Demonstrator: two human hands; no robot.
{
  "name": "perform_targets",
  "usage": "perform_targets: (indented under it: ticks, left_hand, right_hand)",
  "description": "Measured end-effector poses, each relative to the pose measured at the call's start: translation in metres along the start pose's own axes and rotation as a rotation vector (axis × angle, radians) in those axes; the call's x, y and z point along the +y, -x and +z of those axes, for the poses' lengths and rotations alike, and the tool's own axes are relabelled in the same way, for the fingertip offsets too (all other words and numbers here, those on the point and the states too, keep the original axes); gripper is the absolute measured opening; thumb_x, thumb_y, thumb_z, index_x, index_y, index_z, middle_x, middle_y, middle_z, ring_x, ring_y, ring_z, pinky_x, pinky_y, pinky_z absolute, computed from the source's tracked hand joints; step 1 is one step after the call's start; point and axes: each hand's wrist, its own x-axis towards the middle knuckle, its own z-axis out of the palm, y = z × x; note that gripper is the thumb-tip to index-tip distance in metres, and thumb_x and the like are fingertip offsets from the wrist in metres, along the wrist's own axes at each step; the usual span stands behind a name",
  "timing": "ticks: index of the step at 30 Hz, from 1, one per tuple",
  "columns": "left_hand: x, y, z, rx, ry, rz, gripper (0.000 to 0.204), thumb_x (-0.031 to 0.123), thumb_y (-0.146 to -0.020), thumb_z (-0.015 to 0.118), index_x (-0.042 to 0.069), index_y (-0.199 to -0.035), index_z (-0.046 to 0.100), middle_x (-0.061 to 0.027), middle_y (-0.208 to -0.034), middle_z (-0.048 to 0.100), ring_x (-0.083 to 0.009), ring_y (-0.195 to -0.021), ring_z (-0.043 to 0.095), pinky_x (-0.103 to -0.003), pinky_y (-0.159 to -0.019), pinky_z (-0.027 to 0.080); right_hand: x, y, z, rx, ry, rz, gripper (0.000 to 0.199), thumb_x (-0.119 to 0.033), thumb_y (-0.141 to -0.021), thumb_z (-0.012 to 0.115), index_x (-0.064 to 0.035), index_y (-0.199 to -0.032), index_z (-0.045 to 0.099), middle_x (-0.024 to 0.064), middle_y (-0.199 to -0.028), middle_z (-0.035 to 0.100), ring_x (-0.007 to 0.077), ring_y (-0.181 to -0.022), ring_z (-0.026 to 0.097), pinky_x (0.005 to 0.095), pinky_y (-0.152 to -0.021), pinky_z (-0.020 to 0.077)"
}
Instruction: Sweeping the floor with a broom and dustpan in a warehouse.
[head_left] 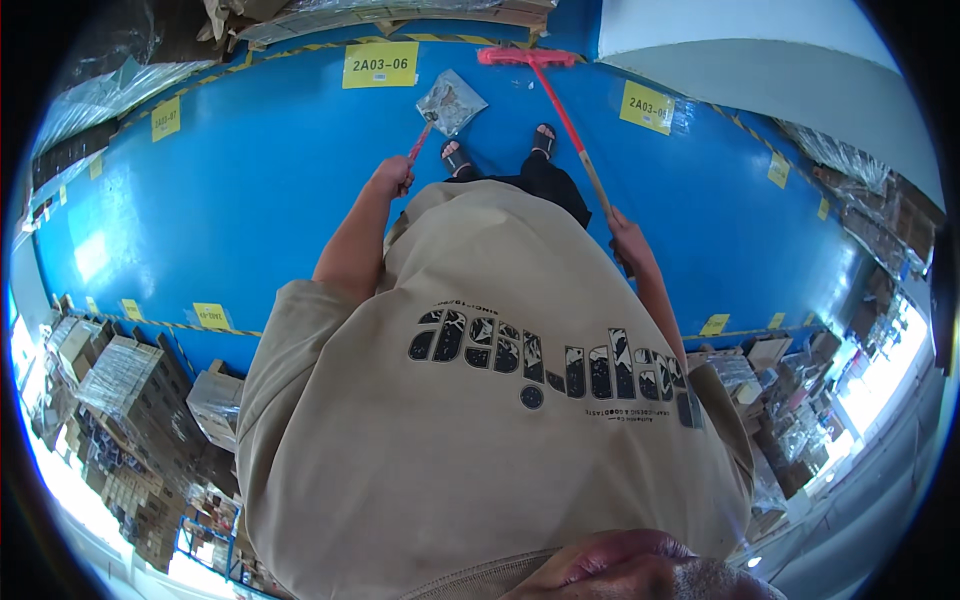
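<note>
My left hand [393, 177] is closed around the pink-red handle of a dustpan [472, 104]. The pan is pale and shiny, tilted cornerwise on the floor ahead of my feet, and holds some brownish debris too small to name. On the other side, my right hand [630, 243] grips the lower, wooden-looking part of a broom's [561, 108] stick. That stick runs forward, turning red, to a wide red-pink head resting on the floor, beyond and to the right of the pan. A few small pale scraps lie just below the broom head.
The blue floor [250, 200] has yellow labels [381, 65] and black-and-yellow tape lines. Ahead, a wooden pallet [400, 18] bears wrapped goods, with a large white surface [760, 50] at far right. Stacked cartons [120, 375] line the sides. My sandalled feet [456, 156] stand near the pan.
</note>
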Motion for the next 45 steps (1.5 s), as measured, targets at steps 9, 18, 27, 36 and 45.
perform_targets:
  ticks: [9,18,27,36,45]
  left_hand:
    - [0.029,-0.009,0.013,-0.015,-0.14,-0.02,0.026,0.03,-0.088,0.046,0.009,-0.072,0.048,-0.0041,-0.049,0.043,-0.0163,-0.035,0.035,-0.033,-0.034,0.026]
    - [0.06,-0.006,0.053,-0.007,-0.272,-0.053,0.027,0.029,-0.088,0.046,0.009,-0.071,0.047,-0.0048,-0.05,0.043,-0.0167,-0.035,0.035,-0.034,-0.034,0.027]
    - [0.073,-0.014,0.073,0.016,-0.267,-0.06,0.022,0.028,-0.085,0.049,0.009,-0.075,0.051,-0.0027,-0.054,0.048,-0.0143,-0.041,0.041,-0.031,-0.041,0.031]
    - [0.083,-0.015,0.08,0.018,-0.275,-0.078,0.024,0.028,-0.085,0.048,0.008,-0.072,0.051,-0.0037,-0.052,0.047,-0.0159,-0.038,0.038,-0.032,-0.039,0.03]
    - [0.085,-0.011,0.084,0.031,-0.31,-0.077,0.025,0.028,-0.086,0.048,0.008,-0.071,0.05,-0.0032,-0.05,0.046,-0.0155,-0.038,0.037,-0.031,-0.039,0.03]
  right_hand:
    - [0.059,0.044,0.034,0.109,-0.211,-0.101,0.045,-0.031,-0.092,0.048,-0.0137,-0.133,0.044,0.002,-0.055,0.047,0.0103,-0.038,0.044,0.0261,-0.033,0.035]
    - [0.043,0.007,0.05,0.195,-0.229,-0.25,0.042,-0.028,-0.091,0.047,-0.0126,-0.13,0.047,0.0046,-0.057,0.05,0.0126,-0.039,0.046,0.0283,-0.035,0.0378]
    - [0.026,-0.026,0.03,0.248,0.146,-0.266,0.041,-0.027,-0.088,0.046,-0.0091,-0.126,0.049,0.0209,-0.074,0.063,0.0303,-0.052,0.06,0.0381,-0.051,0.05]
    - [0.086,0.032,0.021,0.388,0.203,-0.38,0.044,-0.03,-0.09,0.049,-0.0106,-0.129,0.048,0.012,-0.063,0.057,0.0216,-0.048,0.057,0.035,-0.044,0.0457]
    - [0.075,0.058,-0.008,0.261,-0.403,0.072,0.04,-0.03,-0.09,0.051,-0.0076,-0.123,0.053,0.0024,-0.055,0.049,0.0107,-0.038,0.045,0.0273,-0.034,0.0353]
